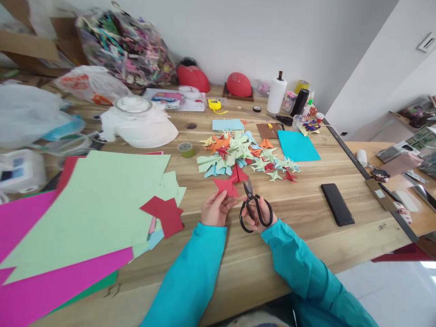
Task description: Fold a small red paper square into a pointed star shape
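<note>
Red folded paper (226,186), creased into a pointed, star-like shape, is seen from the head camera just above the wooden table (306,227), in front of a heap of folded paper shapes (245,156). It is pinched by the left hand (214,210), fingers curled. Black scissors (254,208) are gripped by the right hand (259,217), fingers through the loops, blades nearly closed beside the paper.

— Red folded paper star (226,186)?
— Flat, pinched at its near edge, just left of the black scissors (254,210).
— And those?
— Upright, blades closed, tips pointing away, touching the star's right point.
</note>
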{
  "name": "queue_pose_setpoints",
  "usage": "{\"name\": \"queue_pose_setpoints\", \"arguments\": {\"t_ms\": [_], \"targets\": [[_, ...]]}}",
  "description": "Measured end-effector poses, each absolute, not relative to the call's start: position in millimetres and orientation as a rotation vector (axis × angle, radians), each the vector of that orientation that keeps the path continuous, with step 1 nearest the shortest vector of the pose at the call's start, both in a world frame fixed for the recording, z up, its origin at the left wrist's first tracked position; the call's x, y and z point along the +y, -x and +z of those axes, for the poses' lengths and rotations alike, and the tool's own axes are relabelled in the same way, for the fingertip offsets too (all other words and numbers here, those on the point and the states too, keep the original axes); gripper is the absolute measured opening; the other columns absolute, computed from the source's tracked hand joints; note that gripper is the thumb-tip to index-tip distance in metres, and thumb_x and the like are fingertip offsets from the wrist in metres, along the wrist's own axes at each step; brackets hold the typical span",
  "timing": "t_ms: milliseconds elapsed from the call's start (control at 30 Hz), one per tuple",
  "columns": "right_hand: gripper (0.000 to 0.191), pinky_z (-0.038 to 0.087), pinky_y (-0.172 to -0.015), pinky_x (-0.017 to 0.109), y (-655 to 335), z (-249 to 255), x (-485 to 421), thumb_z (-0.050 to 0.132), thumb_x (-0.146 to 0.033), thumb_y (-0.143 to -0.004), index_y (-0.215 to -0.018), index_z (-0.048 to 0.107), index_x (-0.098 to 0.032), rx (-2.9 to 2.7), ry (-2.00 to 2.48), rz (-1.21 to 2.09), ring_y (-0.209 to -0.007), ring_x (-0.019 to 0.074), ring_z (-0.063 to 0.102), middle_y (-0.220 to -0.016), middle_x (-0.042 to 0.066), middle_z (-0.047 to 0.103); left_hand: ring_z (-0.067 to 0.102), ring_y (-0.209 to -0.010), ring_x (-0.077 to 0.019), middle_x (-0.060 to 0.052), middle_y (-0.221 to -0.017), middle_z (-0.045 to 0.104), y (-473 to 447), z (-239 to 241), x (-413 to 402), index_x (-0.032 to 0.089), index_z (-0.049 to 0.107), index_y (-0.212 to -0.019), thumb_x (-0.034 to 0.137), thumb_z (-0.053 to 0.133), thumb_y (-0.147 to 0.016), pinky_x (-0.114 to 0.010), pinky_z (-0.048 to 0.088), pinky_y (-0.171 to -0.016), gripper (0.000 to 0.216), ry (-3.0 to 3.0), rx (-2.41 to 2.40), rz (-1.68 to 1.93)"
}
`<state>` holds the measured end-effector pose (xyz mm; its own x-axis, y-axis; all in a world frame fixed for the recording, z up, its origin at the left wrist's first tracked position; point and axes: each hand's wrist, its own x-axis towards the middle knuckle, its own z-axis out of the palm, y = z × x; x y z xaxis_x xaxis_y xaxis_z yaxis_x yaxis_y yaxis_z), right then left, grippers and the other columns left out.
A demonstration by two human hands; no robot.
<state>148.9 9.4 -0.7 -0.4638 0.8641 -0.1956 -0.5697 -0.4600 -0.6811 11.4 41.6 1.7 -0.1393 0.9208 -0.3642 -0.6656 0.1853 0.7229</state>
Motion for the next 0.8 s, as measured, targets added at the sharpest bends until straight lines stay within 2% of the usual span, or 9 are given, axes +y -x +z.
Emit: {"name": "queue_pose_setpoints", "arguments": {"t_ms": [100, 233, 467, 800], "targets": [[0.051, 0.032, -0.035, 0.022, -149.4, 1.3, 8.6, 0.032, -0.062, -0.076, -0.102, 0.045, -0.020, -0.709, 0.679, 1.937, -0.042, 0.0096, 0.045, -0.073, 0.002, 0.056, 0.061, -0.050, -0.0139, -0.001, -0.054, 0.064, -13.0, 1.2, 42.9, 0.014, 0.059, -0.068, 0.025, 0.073, -0.049, -0.023, 0.050, -0.047, 0.026, -0.346, 0.994, 1.390], [0.042, 0.044, -0.049, 0.028, -153.4, 1.7, 8.3, 0.045, -0.053, -0.073, -0.099, 0.044, -0.019, -0.709, 0.738, 1.969, -0.058, 0.0146, 0.056, -0.076, 0.003, 0.059, 0.059, -0.046, -0.0123, -0.001, -0.052, 0.063, -11.7, 1.5, 44.4, 0.013, 0.059, -0.069, 0.027, 0.073, -0.050, -0.021, 0.048, -0.043, 0.028, -0.396, 1.009, 1.396], [0.046, 0.043, -0.038, 0.024, -155.5, -1.2, 6.1, 0.055, -0.047, -0.068, -0.101, 0.046, -0.016, -0.771, 0.792, 1.952, -0.053, 0.0147, 0.056, -0.072, 0.004, 0.061, 0.056, -0.044, -0.0114, 0.000, -0.050, 0.060, -14.2, 7.7, 43.5, 0.012, 0.058, -0.065, 0.030, 0.074, -0.049, -0.022, 0.046, -0.041, 0.029, -0.426, 0.996, 1.393], [0.040, 0.043, -0.033, 0.022, -160.2, -0.8, 4.1, 0.054, -0.041, -0.072, -0.103, 0.047, -0.016, -0.829, 0.896, 1.880, -0.047, 0.0130, 0.055, -0.066, 0.003, 0.061, 0.056, -0.044, -0.0105, 0.000, -0.052, 0.061, -12.8, 8.4, 46.9, 0.012, 0.059, -0.068, 0.029, 0.074, -0.050, -0.021, 0.045, -0.042, 0.029, -0.397, 0.988, 1.396]]}}
